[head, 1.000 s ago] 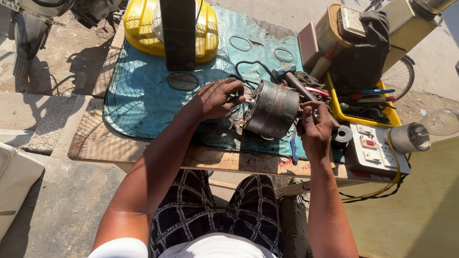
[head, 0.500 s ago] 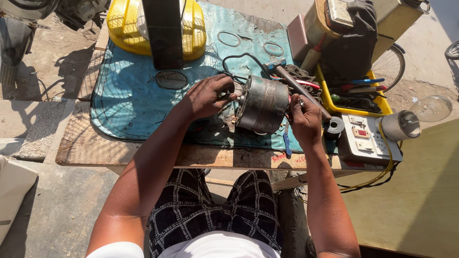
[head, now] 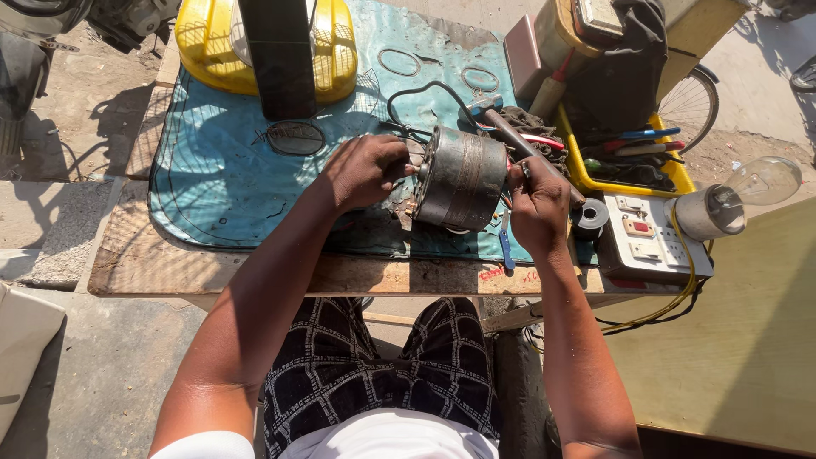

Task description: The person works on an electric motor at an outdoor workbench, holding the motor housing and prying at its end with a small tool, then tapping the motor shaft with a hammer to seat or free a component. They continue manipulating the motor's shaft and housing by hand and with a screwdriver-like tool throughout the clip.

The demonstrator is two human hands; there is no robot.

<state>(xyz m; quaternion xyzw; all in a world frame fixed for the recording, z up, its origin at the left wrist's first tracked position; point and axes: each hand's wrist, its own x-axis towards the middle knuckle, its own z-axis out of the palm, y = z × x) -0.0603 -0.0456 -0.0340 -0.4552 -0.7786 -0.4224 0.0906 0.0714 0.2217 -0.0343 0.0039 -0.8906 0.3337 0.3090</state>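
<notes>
You hold the motor [head: 461, 178] up on its edge on the blue mat [head: 221, 187], in the middle of the table [head: 136, 263]. Your left hand [head: 365, 170] is at its 9 o'clock side, fingers closed on the stub there. Your right hand [head: 537, 204] is at its 3 o'clock side, fingers pinched around a thin tool [head: 531, 170]. A moment ago the motor leaned more; now it stands straighter. A hammer [head: 518, 136] lies at 1 o'clock.
</notes>
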